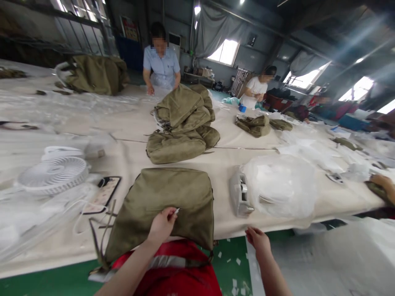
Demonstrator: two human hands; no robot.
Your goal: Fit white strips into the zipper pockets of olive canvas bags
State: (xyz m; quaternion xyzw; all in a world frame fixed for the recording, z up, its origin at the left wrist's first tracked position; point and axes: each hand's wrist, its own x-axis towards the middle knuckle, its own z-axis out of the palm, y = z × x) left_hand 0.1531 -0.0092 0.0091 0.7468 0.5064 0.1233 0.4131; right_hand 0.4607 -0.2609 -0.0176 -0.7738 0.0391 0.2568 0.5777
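Note:
An olive-green canvas bag (173, 187) lies flat at the table's near edge, its straps hanging off the left side. Over its front, my left hand (163, 225) pinches a small white slip (177, 211) between thumb and fingertips. My right hand (259, 243) is off to the right, beyond the table edge, with its fingers curled together. Whether it holds anything cannot be made out. Close by it are the edge of a large translucent plastic sheet (321, 259) and, on the table, a tape dispenser (241, 193).
Several olive bags (182, 123) are piled behind. A white fan (55, 174) and a phone (103, 195) lie at left. Plastic bags (280, 187) sit right of the dispenser. White scraps litter the green floor (226, 267). A co-worker in light blue (162, 68) stands opposite.

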